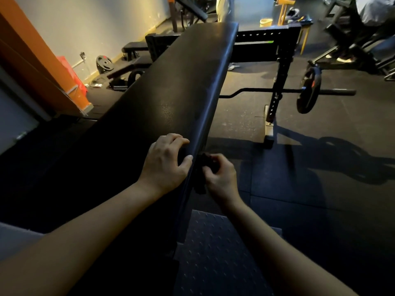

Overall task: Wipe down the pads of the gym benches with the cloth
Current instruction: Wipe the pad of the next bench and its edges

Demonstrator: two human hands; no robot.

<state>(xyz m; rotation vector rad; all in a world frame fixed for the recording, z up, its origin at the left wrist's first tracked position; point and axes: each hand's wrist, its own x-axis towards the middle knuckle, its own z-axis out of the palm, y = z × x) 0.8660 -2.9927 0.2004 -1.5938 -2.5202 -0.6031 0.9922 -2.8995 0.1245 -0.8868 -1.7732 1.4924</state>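
Black vinyl: the bench pad (171, 86) runs long and sloping away from the wearer in the head view. Its top face is bare, with a dull sheen mid-length.
Cloth (201, 174): dark and bunched, lying against the pad's right side edge at the near end. It is hard to separate from the pad in this light.
Right hand (220, 178): fingers and thumb pinch the cloth, just beside the edge and below the top face.
Left hand (166, 165): knuckles bent, fingertips on the pad top, thumb at the edge. Cannot tell whether it also catches a corner of cloth.
Risk, coverage: with dark cloth on a dark pad in dim light, missed strips seem likely, most of all at the far end.
Risk, grip: a small wad gives little contact, so it may slide off the rounded edge onto the tread plate (213, 242).
Risk, reach: the barbell (256, 90) and weight plate (308, 92) sit to the right, and a long lean could snag them.
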